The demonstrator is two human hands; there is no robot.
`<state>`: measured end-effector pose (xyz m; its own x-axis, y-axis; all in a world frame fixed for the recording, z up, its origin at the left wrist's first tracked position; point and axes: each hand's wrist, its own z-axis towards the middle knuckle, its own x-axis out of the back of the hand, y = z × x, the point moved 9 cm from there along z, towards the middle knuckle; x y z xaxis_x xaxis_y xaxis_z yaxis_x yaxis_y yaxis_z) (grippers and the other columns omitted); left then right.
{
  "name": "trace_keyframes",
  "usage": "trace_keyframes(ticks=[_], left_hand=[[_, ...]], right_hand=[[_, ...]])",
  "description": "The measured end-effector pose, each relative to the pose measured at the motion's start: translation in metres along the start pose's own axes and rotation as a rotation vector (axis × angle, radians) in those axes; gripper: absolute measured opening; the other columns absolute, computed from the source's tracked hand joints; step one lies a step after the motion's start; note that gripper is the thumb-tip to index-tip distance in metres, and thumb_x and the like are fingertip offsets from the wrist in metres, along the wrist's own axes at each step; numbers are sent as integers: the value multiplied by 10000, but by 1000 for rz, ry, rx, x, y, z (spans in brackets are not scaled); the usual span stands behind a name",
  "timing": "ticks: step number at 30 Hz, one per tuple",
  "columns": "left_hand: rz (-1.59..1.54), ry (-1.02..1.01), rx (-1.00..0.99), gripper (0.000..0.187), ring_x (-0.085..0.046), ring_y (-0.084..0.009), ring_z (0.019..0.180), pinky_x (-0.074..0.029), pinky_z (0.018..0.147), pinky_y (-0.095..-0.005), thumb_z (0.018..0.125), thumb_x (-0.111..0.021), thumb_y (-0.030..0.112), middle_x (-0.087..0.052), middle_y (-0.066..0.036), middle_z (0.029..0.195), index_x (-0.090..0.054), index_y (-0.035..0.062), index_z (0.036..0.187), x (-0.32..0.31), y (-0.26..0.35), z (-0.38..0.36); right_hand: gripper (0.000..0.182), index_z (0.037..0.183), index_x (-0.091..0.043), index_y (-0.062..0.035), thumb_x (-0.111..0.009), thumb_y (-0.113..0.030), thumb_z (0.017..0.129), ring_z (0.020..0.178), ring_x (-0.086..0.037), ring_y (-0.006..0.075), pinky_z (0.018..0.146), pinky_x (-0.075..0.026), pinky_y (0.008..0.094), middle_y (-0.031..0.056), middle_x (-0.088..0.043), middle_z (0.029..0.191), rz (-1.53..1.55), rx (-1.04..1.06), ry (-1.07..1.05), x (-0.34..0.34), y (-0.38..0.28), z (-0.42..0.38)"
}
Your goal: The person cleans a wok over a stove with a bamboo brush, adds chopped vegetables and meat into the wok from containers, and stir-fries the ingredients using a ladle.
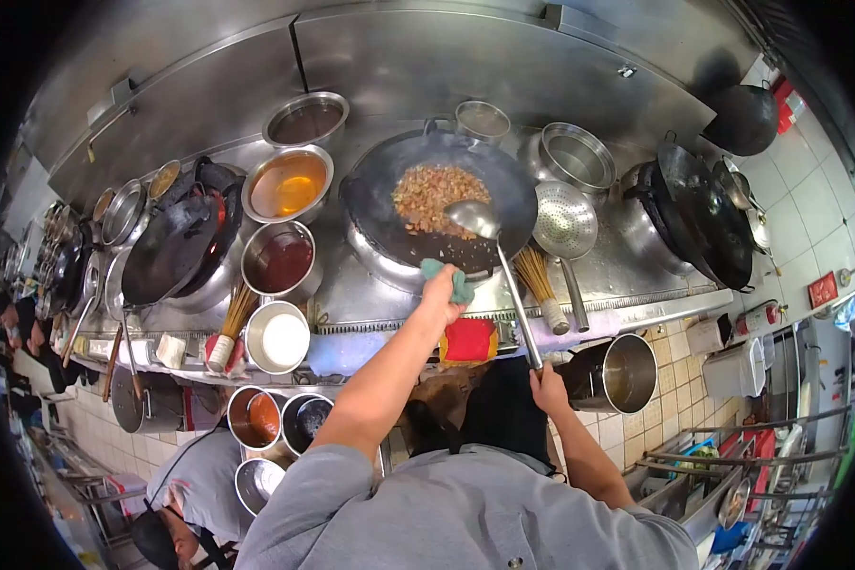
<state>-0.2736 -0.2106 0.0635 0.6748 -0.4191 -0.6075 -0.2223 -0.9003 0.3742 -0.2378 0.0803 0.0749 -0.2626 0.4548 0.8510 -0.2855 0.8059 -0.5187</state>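
Note:
A large black wok (370,195) sits on the burner in front of me, with chopped, browned food (427,193) spread over its middle. My left hand (437,293) is closed around a folded green cloth (461,288) at the wok's near edge; whether a handle lies under the cloth is hidden. Lower right, my right hand (548,388) grips the end of a long-handled ladle (518,304). The ladle's bowl rests in the wok, at the right side of the food.
Left of the wok stand a bowl of amber liquid (288,184), a pot of dark red liquid (279,258) and a white-filled pot (280,339). To its right are a perforated skimmer (565,220) and a bamboo brush (541,285). Another person (199,484) bends low at lower left.

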Motion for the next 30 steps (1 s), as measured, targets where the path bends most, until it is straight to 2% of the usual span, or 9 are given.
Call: trace_keyframes(ticks=[10,11,12,14,17,18,21,27,30], left_hand=[[36,27,-78,95,-550,-187,603,-503,518,-341,853,-548,215,-536,-21,731,-517,125,850,0,22,16],[51,40,-87,239,-552,-180,597,-496,496,-323,852,-616,346,-546,-25,734,-518,128,851,1,21,17],[45,47,-87,239,-552,-180,597,-496,496,-323,852,-616,346,-546,-25,734,-518,128,851,1,24,13],[-78,-36,-50,454,-563,-182,612,-496,500,-317,788,-664,555,-561,-32,754,-522,131,863,-5,25,-3],[-98,-129,47,701,-568,-183,623,-494,506,-288,698,-597,754,-571,-56,782,-550,99,943,8,15,-19],[-140,-213,108,742,-568,-183,627,-494,510,-276,697,-573,774,-571,-65,792,-558,87,976,7,11,-31],[-284,-327,135,664,-591,-205,671,-512,546,-285,792,-564,673,-605,-104,909,-555,63,1055,34,-19,-66],[446,43,-109,416,-609,-199,879,-488,777,-344,824,-682,218,-626,-62,988,-536,67,1182,161,-131,-133],[1143,321,-235,563,-614,-262,1026,-469,880,-351,689,-700,321,-640,-160,1077,-555,46,1158,303,-227,-107]], right_hand=[[257,901,-486,15,-587,-222,890,677,-591,445,598,-470,483,235,-622,750,50,53,81,49,-58,30],[223,906,-508,-18,-570,-232,910,529,-571,352,496,-452,414,166,-599,676,119,138,114,68,-72,30],[177,988,-525,-49,-525,-220,943,421,-479,178,400,-393,300,59,-518,643,507,-101,-136,64,-69,27],[176,1078,-504,-56,-492,-189,963,415,-366,53,368,-322,202,-16,-432,663,1029,-271,-321,103,-126,8],[266,1192,-455,-37,-505,-136,950,415,-378,73,368,-335,226,9,-441,677,1941,-272,-741,106,-148,20],[266,1192,-455,-37,-505,-136,950,415,-378,73,368,-335,226,9,-441,677,1938,-277,-757,90,-143,31],[243,1164,-452,-31,-501,-123,944,419,-396,84,367,-351,241,13,-442,668,444,47,-71,65,-74,83],[242,1189,-427,-59,-470,-91,953,439,-392,79,398,-352,224,7,-428,669,1036,-180,-540,83,-83,62],[300,1240,-414,-58,-479,-91,949,448,-395,68,403,-355,220,6,-440,696,818,-18,-589,95,-79,71]])
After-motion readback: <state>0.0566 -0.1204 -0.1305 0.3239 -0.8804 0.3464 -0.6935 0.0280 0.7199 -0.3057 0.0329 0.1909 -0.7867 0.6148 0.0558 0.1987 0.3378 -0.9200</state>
